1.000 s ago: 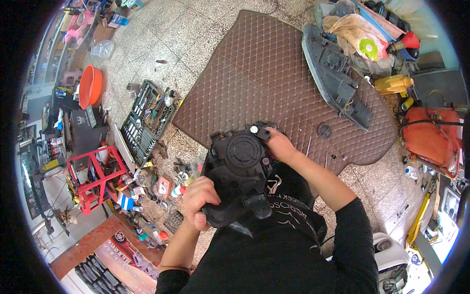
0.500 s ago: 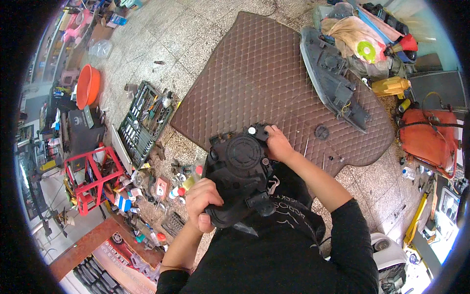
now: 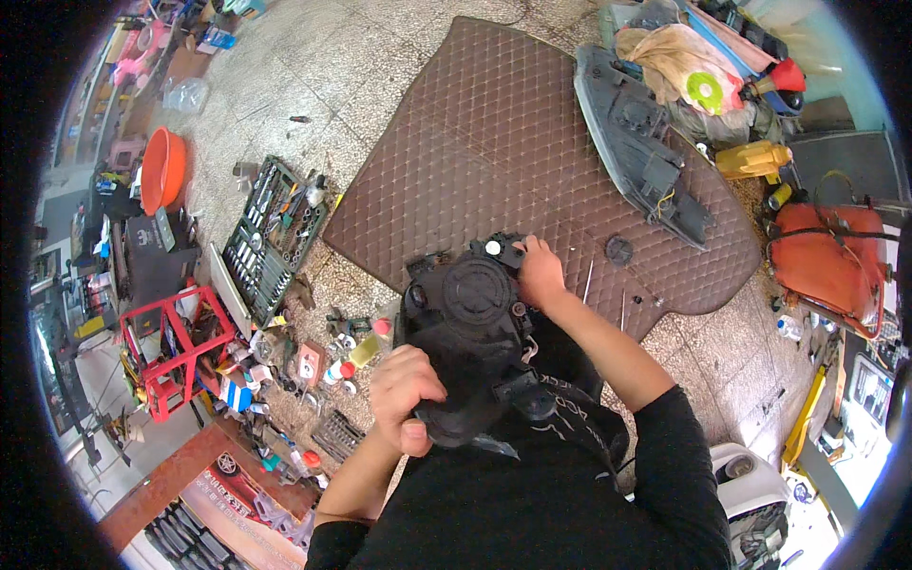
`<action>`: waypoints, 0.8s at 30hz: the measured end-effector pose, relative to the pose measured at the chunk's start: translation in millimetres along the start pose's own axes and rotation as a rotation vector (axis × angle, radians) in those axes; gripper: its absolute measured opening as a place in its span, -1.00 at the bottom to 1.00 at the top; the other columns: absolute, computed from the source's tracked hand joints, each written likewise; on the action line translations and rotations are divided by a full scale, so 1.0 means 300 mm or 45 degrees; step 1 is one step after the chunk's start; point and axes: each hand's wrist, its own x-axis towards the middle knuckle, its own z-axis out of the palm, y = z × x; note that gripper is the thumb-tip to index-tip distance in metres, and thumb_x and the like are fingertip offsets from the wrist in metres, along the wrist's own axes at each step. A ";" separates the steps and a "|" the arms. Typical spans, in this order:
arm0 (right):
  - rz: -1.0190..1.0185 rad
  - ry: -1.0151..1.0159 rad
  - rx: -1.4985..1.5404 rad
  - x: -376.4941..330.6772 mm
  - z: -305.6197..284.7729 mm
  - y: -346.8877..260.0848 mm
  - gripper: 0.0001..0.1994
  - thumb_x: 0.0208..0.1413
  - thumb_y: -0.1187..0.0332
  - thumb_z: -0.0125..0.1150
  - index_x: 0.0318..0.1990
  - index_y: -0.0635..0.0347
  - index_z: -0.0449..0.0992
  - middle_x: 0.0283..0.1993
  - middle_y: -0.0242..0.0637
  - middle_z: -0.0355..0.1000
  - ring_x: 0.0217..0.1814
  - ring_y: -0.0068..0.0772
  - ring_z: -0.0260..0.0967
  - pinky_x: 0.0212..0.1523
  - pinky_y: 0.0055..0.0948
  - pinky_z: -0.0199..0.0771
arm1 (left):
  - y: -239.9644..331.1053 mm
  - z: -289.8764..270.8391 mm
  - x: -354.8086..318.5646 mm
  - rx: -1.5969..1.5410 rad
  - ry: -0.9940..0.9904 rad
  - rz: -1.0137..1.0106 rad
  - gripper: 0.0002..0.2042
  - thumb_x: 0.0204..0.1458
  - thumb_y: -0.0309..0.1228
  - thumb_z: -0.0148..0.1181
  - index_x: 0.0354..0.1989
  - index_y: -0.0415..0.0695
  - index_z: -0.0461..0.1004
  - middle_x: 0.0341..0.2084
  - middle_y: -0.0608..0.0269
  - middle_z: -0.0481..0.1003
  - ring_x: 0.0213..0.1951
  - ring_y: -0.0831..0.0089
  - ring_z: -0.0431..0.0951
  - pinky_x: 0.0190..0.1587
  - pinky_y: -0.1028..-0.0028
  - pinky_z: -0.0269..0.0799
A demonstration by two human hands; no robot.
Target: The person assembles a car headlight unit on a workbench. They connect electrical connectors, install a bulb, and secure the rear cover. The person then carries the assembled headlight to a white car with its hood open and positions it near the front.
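Black headlight housing [image 3: 472, 328] sits between both hands — left hand [image 3: 407, 394] fingers clamped low, right hand [image 3: 541, 273] fingers gripping its top.

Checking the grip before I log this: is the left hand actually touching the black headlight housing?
Touching. The head view shows the left hand wrapped around the lower edge of the black headlight housing, no gap.
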 end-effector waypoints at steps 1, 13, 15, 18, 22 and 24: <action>-0.103 -0.027 0.069 -0.001 -0.025 0.018 -0.39 0.03 0.19 0.45 0.24 0.21 0.46 0.08 -0.08 0.35 0.20 0.05 0.38 0.17 -0.09 0.50 | -0.006 -0.007 0.002 -0.011 -0.001 -0.008 -0.32 0.31 0.27 -0.24 -0.53 -0.12 0.44 -0.65 0.26 0.49 -0.59 0.29 0.46 -0.44 0.28 0.32; -0.441 -0.225 0.303 0.081 -0.119 0.069 -0.32 -0.09 0.30 0.55 0.26 0.14 0.47 0.14 -0.13 0.40 0.24 0.03 0.39 0.24 -0.11 0.45 | -0.095 -0.114 0.004 -0.223 0.186 -0.129 -0.31 0.27 0.29 -0.14 -0.59 -0.14 0.39 -0.68 0.22 0.43 -0.60 0.32 0.40 -0.43 0.33 0.23; -0.429 -0.293 0.225 0.101 -0.111 0.045 -0.34 -0.09 0.29 0.56 0.24 0.15 0.48 0.12 -0.13 0.41 0.23 0.03 0.39 0.23 -0.11 0.46 | -0.102 -0.113 -0.002 -0.214 0.230 -0.130 -0.33 0.26 0.26 -0.11 -0.59 -0.15 0.38 -0.69 0.23 0.41 -0.59 0.34 0.40 -0.41 0.34 0.21; -0.327 -0.380 0.196 0.123 -0.101 0.019 -0.30 -0.10 0.21 0.58 0.25 0.18 0.50 0.20 -0.09 0.40 0.33 0.04 0.35 0.24 -0.10 0.47 | -0.104 -0.109 -0.010 -0.230 0.245 -0.120 -0.35 0.26 0.24 -0.11 -0.58 -0.15 0.37 -0.69 0.23 0.41 -0.59 0.34 0.40 -0.40 0.34 0.21; -0.566 -0.269 0.058 0.127 -0.102 0.016 -0.50 -0.15 0.33 0.54 0.02 0.27 0.61 0.15 -0.15 0.41 0.27 0.02 0.34 0.20 -0.15 0.49 | -0.099 -0.107 -0.010 -0.235 0.241 -0.120 -0.35 0.27 0.23 -0.12 -0.58 -0.16 0.36 -0.69 0.22 0.40 -0.59 0.35 0.37 -0.40 0.34 0.20; -0.707 -0.314 -0.047 0.129 -0.109 0.030 -0.59 -0.17 0.39 0.51 -0.10 0.35 0.63 0.17 -0.17 0.40 0.26 0.00 0.32 0.21 -0.18 0.47 | -0.098 -0.105 -0.006 -0.240 0.246 -0.128 -0.35 0.27 0.23 -0.13 -0.58 -0.16 0.36 -0.69 0.22 0.39 -0.59 0.36 0.36 -0.40 0.34 0.20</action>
